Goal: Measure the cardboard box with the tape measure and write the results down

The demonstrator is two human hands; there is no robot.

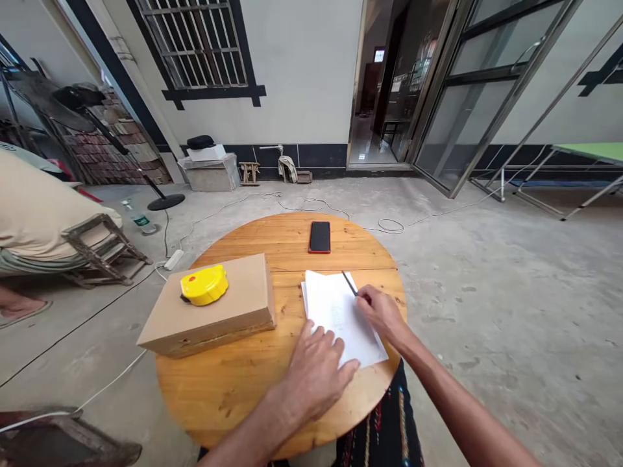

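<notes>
White sheets of paper (327, 305) lie a little askew on the round wooden table (233, 383), with faint marks on the top sheet. My left hand (318, 366) rests flat on the lower left of the paper, fingers spread. In my right hand (382, 311) is a dark pen (349, 283), gripped over the right side of the sheets; its lower end is hidden by the fingers. Left of the paper sits a closed cardboard box (243, 288), and on it a yellow tape measure (204, 285). A dark phone with a red edge (320, 237) lies beyond the paper.
A small wooden stool (104, 250) and a plastic bottle (140, 217) are on the floor at left, beside a seated person's leg. Cables and a white power strip (174, 260) run across the concrete. An open glass door (467, 110) is at the back right.
</notes>
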